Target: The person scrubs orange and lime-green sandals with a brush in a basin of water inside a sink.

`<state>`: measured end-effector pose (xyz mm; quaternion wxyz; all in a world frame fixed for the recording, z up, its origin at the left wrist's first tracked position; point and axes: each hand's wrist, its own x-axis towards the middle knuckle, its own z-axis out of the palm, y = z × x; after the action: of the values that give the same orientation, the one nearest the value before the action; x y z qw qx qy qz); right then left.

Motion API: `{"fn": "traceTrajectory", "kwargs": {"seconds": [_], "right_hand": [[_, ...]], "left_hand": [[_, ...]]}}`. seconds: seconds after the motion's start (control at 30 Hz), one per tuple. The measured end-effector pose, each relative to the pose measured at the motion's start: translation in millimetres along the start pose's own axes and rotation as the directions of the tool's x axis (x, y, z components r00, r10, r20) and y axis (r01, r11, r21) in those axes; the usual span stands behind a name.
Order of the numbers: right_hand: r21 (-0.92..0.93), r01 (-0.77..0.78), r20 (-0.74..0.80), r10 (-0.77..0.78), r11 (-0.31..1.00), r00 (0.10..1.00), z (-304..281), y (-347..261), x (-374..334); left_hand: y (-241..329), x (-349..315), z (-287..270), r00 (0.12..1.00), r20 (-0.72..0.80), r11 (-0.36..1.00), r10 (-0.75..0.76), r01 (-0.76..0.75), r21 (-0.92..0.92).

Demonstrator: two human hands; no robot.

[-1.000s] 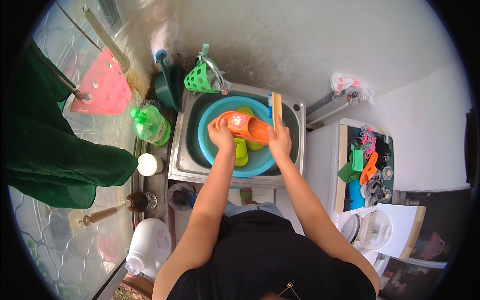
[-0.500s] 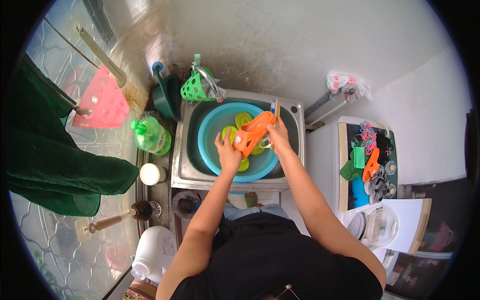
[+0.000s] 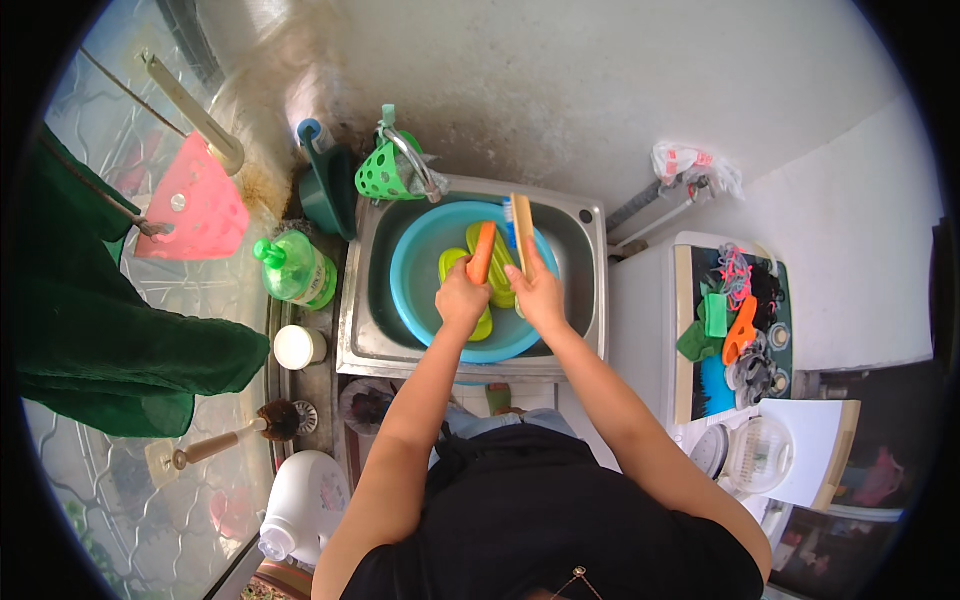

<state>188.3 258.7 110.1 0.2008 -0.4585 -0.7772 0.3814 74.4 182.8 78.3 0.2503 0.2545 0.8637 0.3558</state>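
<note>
Lighting: diffuse, fairly bright; pale daylight shows through the patterned window [image 3: 95,480] left of the left hand [image 3: 463,300]. Shadows: soft inside the steel sink [image 3: 372,353] around the hands; deep in the recess [image 3: 870,425] far right of the right hand [image 3: 541,297]. Glare: small highlights on the faucet [image 3: 418,165] beyond the hands. Distortion: straight edges bowed outward from the hands, black rounded border. Focus: fine detail slightly soft.

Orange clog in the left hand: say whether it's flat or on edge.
On edge: the left hand holds the orange clog with just its narrow side showing.
</note>
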Motion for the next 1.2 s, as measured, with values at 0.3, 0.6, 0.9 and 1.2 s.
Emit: {"fn": "traceTrajectory", "kwargs": {"seconds": [0.3,0.6,0.9,1.2], "right_hand": [[-0.394,-0.107,0.061,0.142,0.913,0.988,1.2,33.7,32.4],[-0.537,0.054,0.318,0.143,0.842,0.937,52.6,98.7,38.0],[-0.683,0.206,0.142,-0.149,0.701,0.979,102.8,150.5,64.2],[-0.700,0.281,0.123,-0.277,0.657,0.953,130.1,177.9,78.0]], "left_hand": [[-1.6,-23.7,22.1,0.961,0.274,0.993,0.031,-0.061,0.104],[-61.8,64.0,44.4,0.956,0.019,0.876,-0.291,0.259,0.407],[-131.2,89.4,111.3,0.973,0.042,0.865,-0.228,0.183,0.468],[-232.5,126.0,189.3,0.954,-0.301,0.920,0.005,0.113,0.375]]}}
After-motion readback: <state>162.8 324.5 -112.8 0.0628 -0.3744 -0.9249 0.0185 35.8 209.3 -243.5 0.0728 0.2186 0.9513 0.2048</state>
